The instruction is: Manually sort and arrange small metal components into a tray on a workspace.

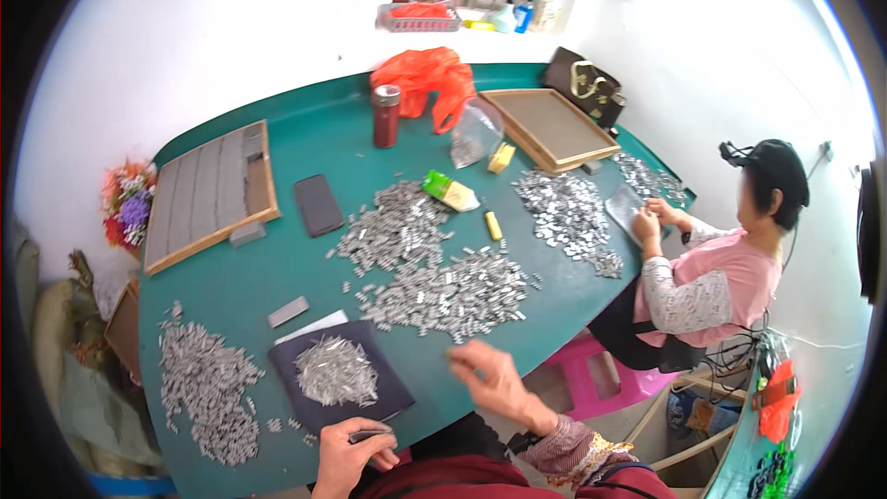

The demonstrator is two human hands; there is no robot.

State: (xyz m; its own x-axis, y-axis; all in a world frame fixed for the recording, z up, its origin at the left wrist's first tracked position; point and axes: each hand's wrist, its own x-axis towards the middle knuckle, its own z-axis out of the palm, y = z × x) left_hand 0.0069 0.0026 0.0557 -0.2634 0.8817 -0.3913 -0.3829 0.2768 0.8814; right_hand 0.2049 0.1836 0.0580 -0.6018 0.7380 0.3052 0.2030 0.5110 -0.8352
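My left hand (344,462) is closed round a small dark metal strip (371,435), just below a dark folded cloth (393,390). On that cloth lies a heap of thin silvery pins (336,371). My right hand (499,390) hovers over the table's near edge with its fingers loosely apart; I see nothing in them. Closest to it is a pile of small grey metal parts (448,296), which runs into another pile (393,226) behind. More such parts form a pile (208,393) at the left. A grey metal block (287,311) lies beyond the cloth.
Wooden-framed trays stand at the far left (208,187) and far right (550,125). Between them are a phone (319,205), a red flask (385,118) and an orange bag (427,74). A co-worker (711,277) sits at the right, handling a clear bag (625,212) beside more parts (565,212).
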